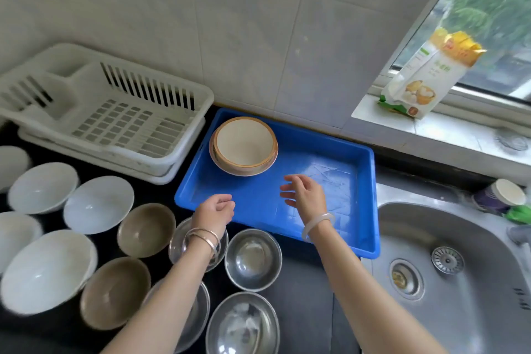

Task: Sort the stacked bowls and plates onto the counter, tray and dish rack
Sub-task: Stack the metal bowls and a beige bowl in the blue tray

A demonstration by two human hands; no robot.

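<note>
A blue tray [330, 158] lies on the dark counter against the wall. In its far left corner a cream bowl [244, 142] with a brown rim rests on a matching plate [230, 168]. My left hand [214, 213] hovers at the tray's near left edge, fingers loosely curled, holding nothing. Over the middle of the tray my right hand [304, 195] is spread open and empty. White bowls [97, 204], brown bowls [146, 230] and steel bowls [253, 259] stand singly on the counter at the left. The white dish rack [115, 103] holds nothing.
A steel sink [459, 267] lies to the right of the tray. On the window sill stands a flour bag [422, 77]. A cup [502, 195] and a green item sit at the sink's far right corner. A glass bowl [178, 241] is partly under my left wrist.
</note>
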